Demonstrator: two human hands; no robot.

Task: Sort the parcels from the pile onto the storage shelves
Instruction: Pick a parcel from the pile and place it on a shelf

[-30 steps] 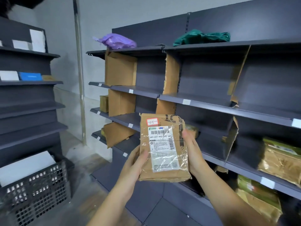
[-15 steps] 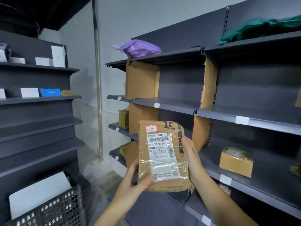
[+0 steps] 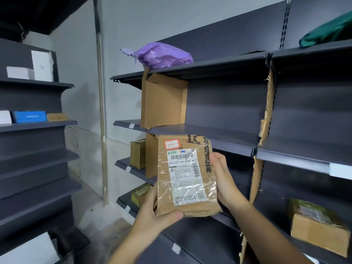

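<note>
Both hands, left (image 3: 152,212) and right (image 3: 222,180), gripped the upright taped cardboard parcel (image 3: 185,176), its long axis vertical, before the shelves (image 3: 219,134).

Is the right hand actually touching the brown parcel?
Touching. The head view shows the right hand curled around the right edge of the brown parcel, while the left hand grips its bottom-left corner.

Parcel storeroom: dark metal shelves (image 3: 200,130), labelled cardboard parcels (image 3: 318,227).
</note>
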